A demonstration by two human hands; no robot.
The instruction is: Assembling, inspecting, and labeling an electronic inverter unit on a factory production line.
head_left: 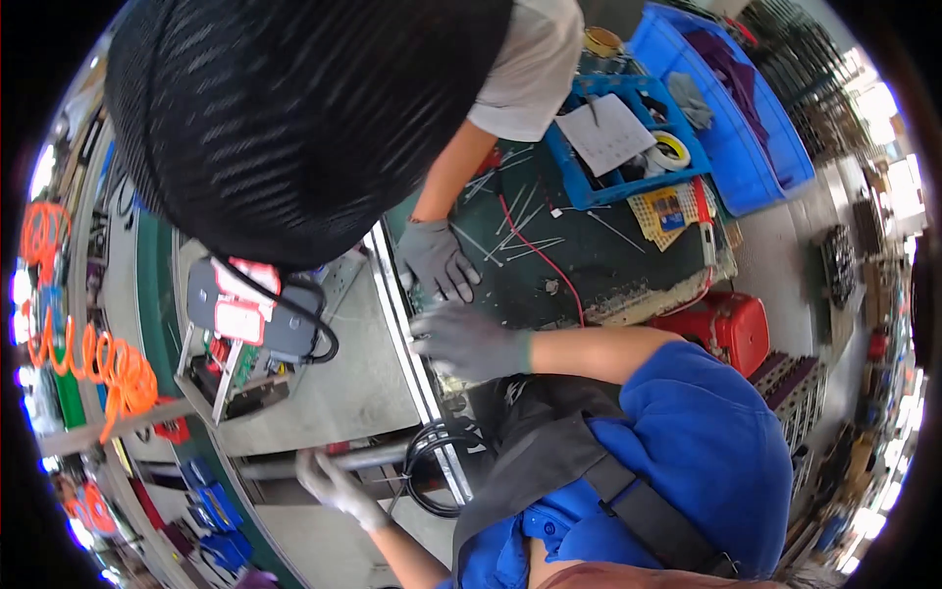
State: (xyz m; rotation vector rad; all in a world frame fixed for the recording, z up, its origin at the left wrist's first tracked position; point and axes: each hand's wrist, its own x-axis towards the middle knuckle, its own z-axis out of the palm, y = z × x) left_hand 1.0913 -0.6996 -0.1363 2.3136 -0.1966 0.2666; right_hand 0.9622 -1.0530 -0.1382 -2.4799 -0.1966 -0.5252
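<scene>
My left hand [339, 491], in a white glove, is at the lower left beside a grey metal bar [363, 457]. Its fingers are stretched out and apart, with nothing seen in them. A coil of black cable [432, 506] lies just right of it. My right hand [476, 342], in a grey glove, hovers over the bench edge near a pale metal rail [400, 329]. Slightly blurred, its fingers look loosely spread, and no held thing shows. Just beyond it, a co-worker's grey-gloved hand [437, 260] reaches down to the dark green bench top [510, 299].
White cable ties [520, 231] and a red wire [538, 250] lie on the bench. A blue divided crate [579, 191], a larger blue bin [785, 191] and a red stool [731, 329] are rightward. An open metal unit [245, 393] with a black case [294, 329] stands left. The co-worker's black cap [304, 118] fills the upper left.
</scene>
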